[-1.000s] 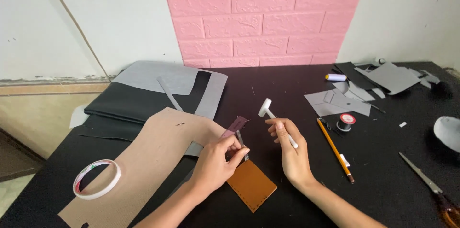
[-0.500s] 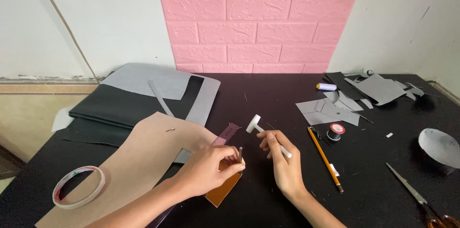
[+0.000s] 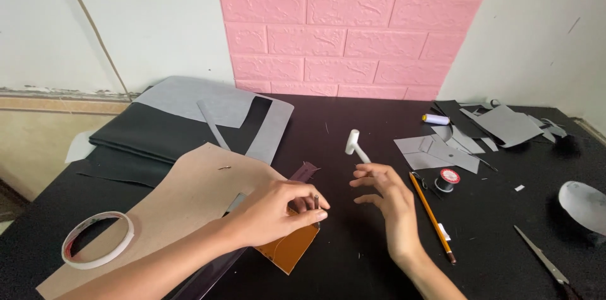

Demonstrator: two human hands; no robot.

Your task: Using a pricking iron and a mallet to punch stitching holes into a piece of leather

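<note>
No box, tray or other container shows on the black surface; everything lies loose on it.

The left hand is curled, its fingers pinched together on a small dark metal punch, which stands about upright with its tip on a tan leather piece. That leather piece lies flat at the near middle of the surface, partly under the hand, with a narrow purple strip just behind it and a big brown paper pattern to its left.

The right hand is raised above the surface with its fingers loosely apart. A small white mallet rises from between its fingertips, head upward; how firmly the handle is held cannot be told.

A yellow pencil lies just right of that hand, and a small thread spool sits near it. A roll of white tape lies at the near left, black and grey sheets at the far left, grey scraps at the far right, and scissors at the near right.
</note>
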